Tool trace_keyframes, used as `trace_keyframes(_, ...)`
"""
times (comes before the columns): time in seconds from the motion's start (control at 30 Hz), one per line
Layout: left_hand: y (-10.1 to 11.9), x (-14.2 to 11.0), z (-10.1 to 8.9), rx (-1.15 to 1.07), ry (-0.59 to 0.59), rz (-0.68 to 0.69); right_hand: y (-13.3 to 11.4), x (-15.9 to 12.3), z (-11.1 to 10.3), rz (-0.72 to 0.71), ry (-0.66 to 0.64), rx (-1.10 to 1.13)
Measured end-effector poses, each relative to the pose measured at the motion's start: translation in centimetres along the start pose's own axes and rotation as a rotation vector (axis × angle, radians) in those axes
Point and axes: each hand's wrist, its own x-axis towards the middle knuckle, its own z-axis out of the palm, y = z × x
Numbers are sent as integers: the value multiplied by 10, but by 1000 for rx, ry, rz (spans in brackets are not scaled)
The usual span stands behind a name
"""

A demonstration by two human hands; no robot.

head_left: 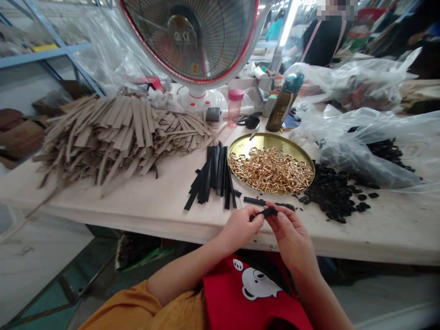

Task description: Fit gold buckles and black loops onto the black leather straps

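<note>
Both hands meet at the front edge of the table, pinching one black strip (268, 212) between them. My left hand (242, 225) is closed on its left part, and the fingertips of my right hand (288, 229) grip its right end. Just beyond my fingers another black strip (255, 200) lies flat. A bundle of black strips (215, 169) rests to the left of a round gold tray (271, 139). Small gold buckle-like metal pieces (275, 172) are heaped in the tray. Right of it is a pile of small black pieces (332, 192).
A large heap of beige strips (117, 133) covers the table's left side. Behind stand a heater-like fan (192, 36), a pink cup (235, 109) and a dark bottle (283, 103). Clear plastic bags (371, 146) lie at right. A person (325, 39) is in the background.
</note>
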Motion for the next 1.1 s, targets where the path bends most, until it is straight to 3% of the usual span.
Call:
trace_keyframes(0.1, -5, 3, 6, -37, -37, -46, 6, 0, 5, -29, 59, -9)
trace_keyframes(0.2, -6, 5, 6, -63, -89, -78, 10, -2, 5, -168, 64, -259)
trace_keyframes(0.3, -4, 7, 3, 4, -102, -16, 13, -3, 1, -300, 63, -505)
trace_keyframes(0.37, -3, 8, 3, 54, -84, 30, 15, -1, -2, -236, 64, -425)
trace_keyframes(0.53, -5, 7, 10, 98, -29, 29, 20, 9, 0, 75, 111, 95)
trace_keyframes(0.7, -6, 2, 11, 145, -2, 81, 15, -6, 10, 45, 105, 64)
trace_keyframes(0.83, -3, -1, 6, 210, -63, 74, 8, -17, 7, -18, 154, 12)
trace_keyframes(1.0, 0, -5, 4, 267, -118, 143, 7, -13, -2, 81, 46, 0)
trace_keyframes(1.1, 2, -8, 5, 338, -90, 145, 7, -14, -3, 51, 57, 27)
